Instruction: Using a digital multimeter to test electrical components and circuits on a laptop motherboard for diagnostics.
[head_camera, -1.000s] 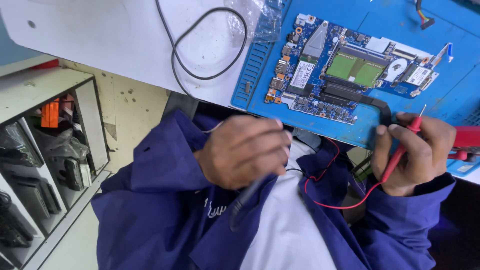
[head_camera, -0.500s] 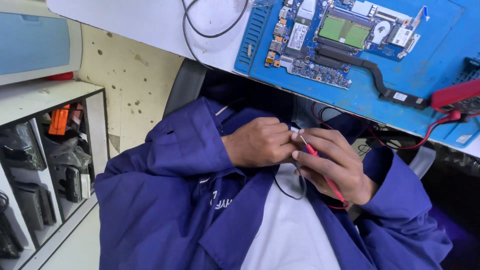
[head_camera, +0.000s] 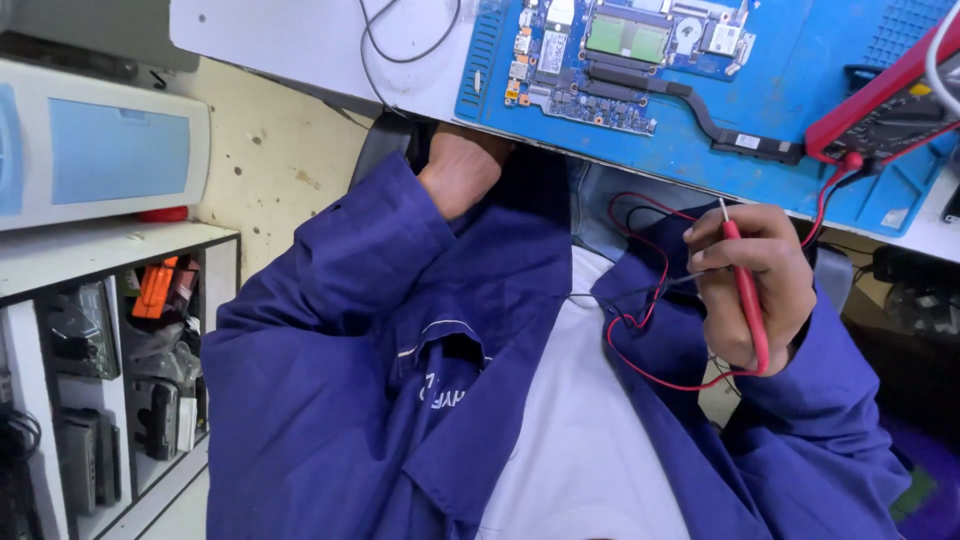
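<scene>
My right hand (head_camera: 752, 285) is closed around a red test probe (head_camera: 747, 295), its metal tip pointing up toward the desk edge. The probe's red lead (head_camera: 640, 310) loops over my lap and runs up to a red multimeter (head_camera: 880, 110) on the blue work mat (head_camera: 790, 100). A thin black lead (head_camera: 640, 292) also passes by this hand. My left hand (head_camera: 462, 168) reaches up under the desk edge, where its fingers are hidden. A laptop circuit board (head_camera: 620, 50) with a black heat pipe lies on the mat above both hands.
A black cable (head_camera: 405, 45) loops on the white desk top. At left stands a pale device with a blue panel (head_camera: 100, 150) on a white shelf unit (head_camera: 120, 250) holding dark parts and an orange item (head_camera: 155, 285). More dark gear sits at the right edge (head_camera: 915, 290).
My hands have parted: the left one rose to the desk edge, and the right one moved right and up with the red probe. The desk sits closer in view.
</scene>
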